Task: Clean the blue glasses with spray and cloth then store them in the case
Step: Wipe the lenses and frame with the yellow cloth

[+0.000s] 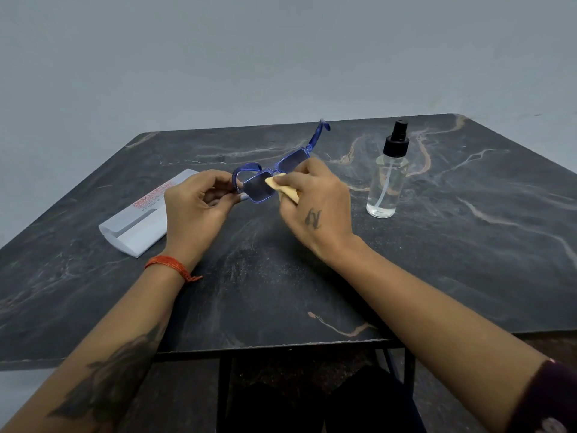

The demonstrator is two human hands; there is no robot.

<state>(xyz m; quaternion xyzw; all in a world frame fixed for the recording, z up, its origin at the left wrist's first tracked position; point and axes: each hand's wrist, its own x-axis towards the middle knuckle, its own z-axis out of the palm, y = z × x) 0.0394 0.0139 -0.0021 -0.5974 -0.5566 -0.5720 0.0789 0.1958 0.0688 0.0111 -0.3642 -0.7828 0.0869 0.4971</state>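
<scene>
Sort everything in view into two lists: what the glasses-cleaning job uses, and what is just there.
Used for the job:
blue glasses, gripped by the left hand
yellow cloth, pinched by the right hand
spray bottle
white case

Just there:
dark marble table
red wrist thread

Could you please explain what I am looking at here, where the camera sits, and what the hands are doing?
There is no machine here: a person works with bare hands, and the single picture comes from a wide-angle camera worn on their head, looking forward and down. The left hand pinches one end of the blue glasses, held above a dark marble-patterned table. The right hand holds a small tan cloth against one lens. On the table, a white case with red print lies to the left, and a clear spray bottle with a black top stands to the right.
</scene>
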